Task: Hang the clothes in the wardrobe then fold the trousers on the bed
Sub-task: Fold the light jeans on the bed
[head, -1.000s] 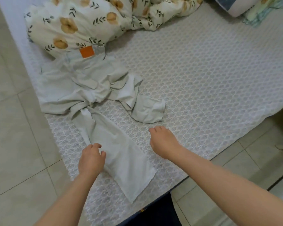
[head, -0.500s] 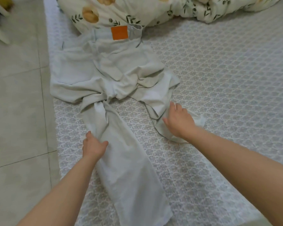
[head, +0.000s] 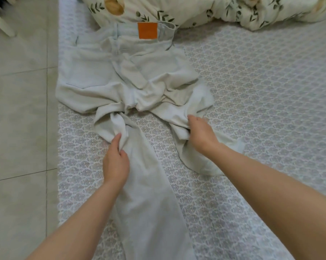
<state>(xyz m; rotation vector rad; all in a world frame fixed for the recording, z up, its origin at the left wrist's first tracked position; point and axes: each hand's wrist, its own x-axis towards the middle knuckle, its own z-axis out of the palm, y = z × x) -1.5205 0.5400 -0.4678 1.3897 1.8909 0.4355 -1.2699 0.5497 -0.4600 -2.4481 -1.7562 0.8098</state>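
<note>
Pale grey-green trousers point(head: 102, 76) lie crumpled on the bed point(head: 261, 94), waistband at the far end with an orange patch point(head: 147, 30). One leg runs straight toward me; the other is bunched to the right. My left hand point(head: 116, 162) pinches a twisted fold at the top of the near leg. On the bunched right leg, my right hand point(head: 201, 135) has its fingers closed into the fabric.
A floral duvet point(head: 205, 10) is heaped along the far side of the bed, touching the waistband. Tiled floor point(head: 17, 119) borders the bed's left edge. A pale furniture leg point(head: 0, 23) stands at the top left.
The view has come closer over the trousers. Both hands moved up the legs toward the crotch; the left now pinches the twisted fold, and the right has gripped the bunched leg.
</note>
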